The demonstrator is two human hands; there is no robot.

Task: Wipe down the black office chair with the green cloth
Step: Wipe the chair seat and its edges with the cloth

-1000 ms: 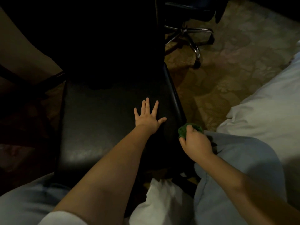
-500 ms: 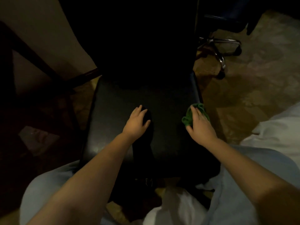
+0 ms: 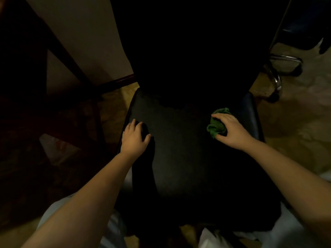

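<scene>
On the seat of the black office chair (image 3: pixel 179 154) the left hand (image 3: pixel 134 139) is laid with relaxed fingers, and slightly farther the green cloth (image 3: pixel 215 125), judged soft and light, is gripped bunched by the right hand (image 3: pixel 232 132).

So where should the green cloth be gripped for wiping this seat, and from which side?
Take the green cloth by its bunched top, coming down from above, as the right hand does. It sits crumpled in a wad on the flat seat of the black office chair, near the right edge, so only the top and sides are free.
</scene>
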